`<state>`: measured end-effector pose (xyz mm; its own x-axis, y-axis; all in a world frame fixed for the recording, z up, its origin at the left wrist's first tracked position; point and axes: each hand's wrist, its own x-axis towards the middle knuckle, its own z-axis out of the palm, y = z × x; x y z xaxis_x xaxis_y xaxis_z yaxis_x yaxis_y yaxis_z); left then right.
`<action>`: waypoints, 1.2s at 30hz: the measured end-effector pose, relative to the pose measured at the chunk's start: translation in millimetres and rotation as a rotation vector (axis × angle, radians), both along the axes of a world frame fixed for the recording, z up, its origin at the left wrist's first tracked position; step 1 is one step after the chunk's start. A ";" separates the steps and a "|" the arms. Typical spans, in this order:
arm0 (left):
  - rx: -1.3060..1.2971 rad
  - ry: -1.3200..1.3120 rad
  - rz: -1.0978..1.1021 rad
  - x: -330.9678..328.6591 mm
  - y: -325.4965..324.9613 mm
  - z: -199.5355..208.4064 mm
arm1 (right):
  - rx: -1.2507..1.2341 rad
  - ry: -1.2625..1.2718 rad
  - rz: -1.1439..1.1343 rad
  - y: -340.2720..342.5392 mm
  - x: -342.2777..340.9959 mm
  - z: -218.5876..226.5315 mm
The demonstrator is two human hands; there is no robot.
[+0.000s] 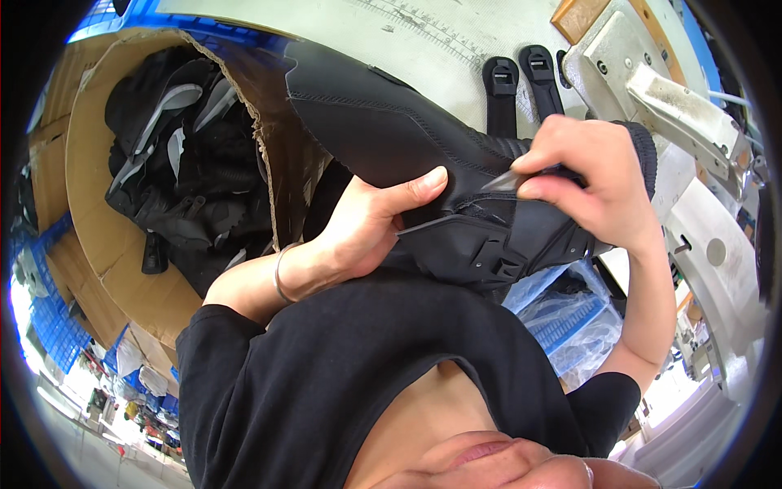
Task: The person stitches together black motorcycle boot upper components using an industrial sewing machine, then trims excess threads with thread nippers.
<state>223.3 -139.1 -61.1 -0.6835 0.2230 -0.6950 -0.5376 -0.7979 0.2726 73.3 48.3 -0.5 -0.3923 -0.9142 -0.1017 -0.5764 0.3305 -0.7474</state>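
A long black boot upper (pixel 371 134), with stitched seams and a buckle-like fitting (pixel 498 259) on its near flap, lies across the table edge in front of me. My left hand (pixel 371 216) grips its near edge, thumb stretched flat on top and the other fingers hidden beneath. My right hand (pixel 590 175) is closed round a small tool whose pointed metal blade (pixel 500 182) shows past the fingertips; its handle is mostly hidden. The blade's tip is at a seam, beside an opening with pale thread ends (pixel 489 213). Whether the tip touches the material I cannot tell.
At the left stands an open cardboard box (pixel 90 187) of black and grey pieces. Two black straps (pixel 521 81) with buckles lie on the pale table (pixel 358 33), near a printed scale. A white machine (pixel 684 114) is at right. Below sits a blue crate (pixel 570 322) with clear plastic.
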 end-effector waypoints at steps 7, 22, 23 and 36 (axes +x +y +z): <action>-0.019 0.053 0.002 -0.3 0.2 -2.9 | -0.014 0.031 -0.068 3.9 1.5 -1.4; -0.051 0.049 0.015 1.8 0.4 1.6 | 0.065 0.294 0.119 -0.8 8.7 5.7; -0.057 0.047 0.010 2.0 0.3 2.2 | 0.034 0.299 0.110 0.3 8.1 7.5; -0.059 0.066 0.014 5.0 2.9 3.2 | 0.056 0.486 -0.044 7.7 35.9 14.3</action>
<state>228.3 -136.1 -57.9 -0.7309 0.1734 -0.6601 -0.5061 -0.7866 0.3537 109.2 56.0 13.8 -0.4448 -0.8940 0.0543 -0.8384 0.3944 -0.3762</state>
